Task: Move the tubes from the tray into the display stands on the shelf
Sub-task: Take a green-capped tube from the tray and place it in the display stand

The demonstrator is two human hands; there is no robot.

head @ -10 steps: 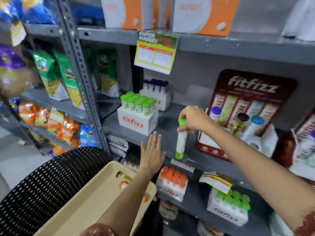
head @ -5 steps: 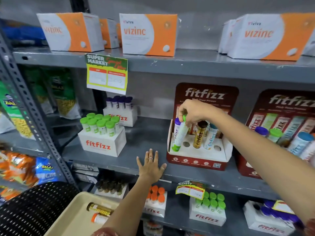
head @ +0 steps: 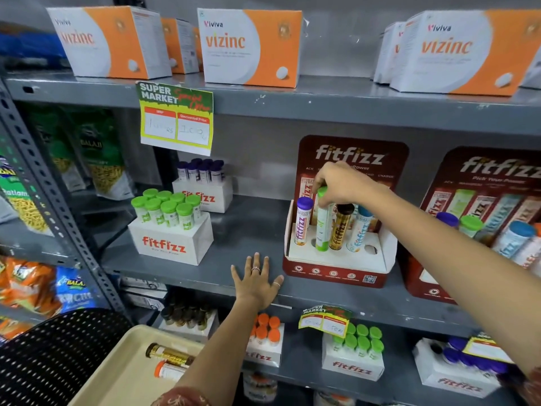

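Observation:
My right hand [head: 341,183] grips the cap of a green tube [head: 323,227] that stands upright in the second hole of the red fitfizz display stand [head: 336,273]. A purple-capped tube [head: 302,219] stands to its left; a gold tube [head: 341,227] and a blue-capped tube [head: 360,230] to its right. The stand's rightmost hole [head: 371,249] holds nothing. My left hand [head: 257,281] lies flat, fingers spread, on the shelf's front edge. The beige tray [head: 117,373] at lower left holds a gold tube [head: 168,353] and an orange-capped tube [head: 169,370].
A white fitfizz box with green-capped tubes [head: 169,230] stands left on the same shelf, another with purple caps [head: 203,183] behind it. A second red stand [head: 480,230] is at the right. Vizinc boxes [head: 248,45] fill the upper shelf. A black perforated basket [head: 52,353] sits beside the tray.
My right hand carried the green tube from the shelf's front edge up to the red stand and set it upright in the second hole. The view shifted right. My left hand stayed on the shelf edge.

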